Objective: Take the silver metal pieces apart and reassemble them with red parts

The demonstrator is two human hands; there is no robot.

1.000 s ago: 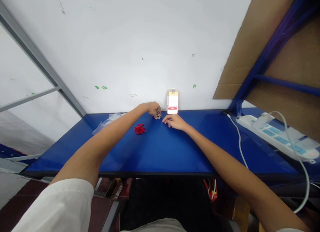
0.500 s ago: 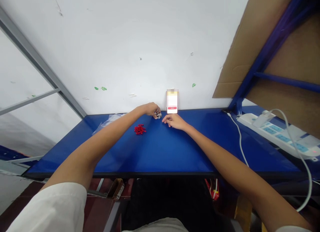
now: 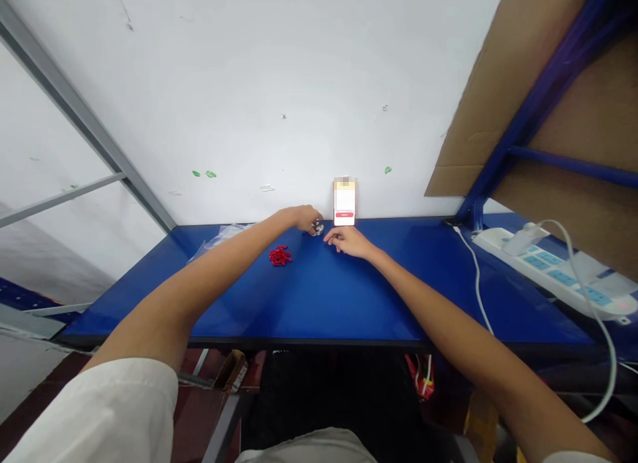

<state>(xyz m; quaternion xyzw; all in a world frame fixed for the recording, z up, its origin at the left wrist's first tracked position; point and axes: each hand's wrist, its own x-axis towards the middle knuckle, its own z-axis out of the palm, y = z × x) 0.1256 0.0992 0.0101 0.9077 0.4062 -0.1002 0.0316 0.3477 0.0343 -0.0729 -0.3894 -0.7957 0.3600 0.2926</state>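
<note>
At the back of the blue table, my left hand (image 3: 307, 218) is bent down with its fingers closed around small shiny silvery pieces (image 3: 319, 230); their exact kind is too small to tell. Just to the right rests my right hand (image 3: 349, 242), low over the tabletop, its fingers loosely bent and apart, with nothing visible in them. Its fingertips point at the silvery pieces without touching them. A small heap of red, thin, short pieces (image 3: 280, 256) lies on the table in front of my left hand, beside the forearm.
A phone (image 3: 344, 204) with a lit screen leans on the white wall behind my hands. Clear plastic bags (image 3: 222, 236) lie partly behind my left forearm. A white power strip (image 3: 558, 270) with cables sits at the right, near a blue metal frame (image 3: 518, 111) and cardboard.
The view has shifted slightly. My left hand's fingers have moved a little around the silvery pieces. My right hand and the red heap stay in place.
</note>
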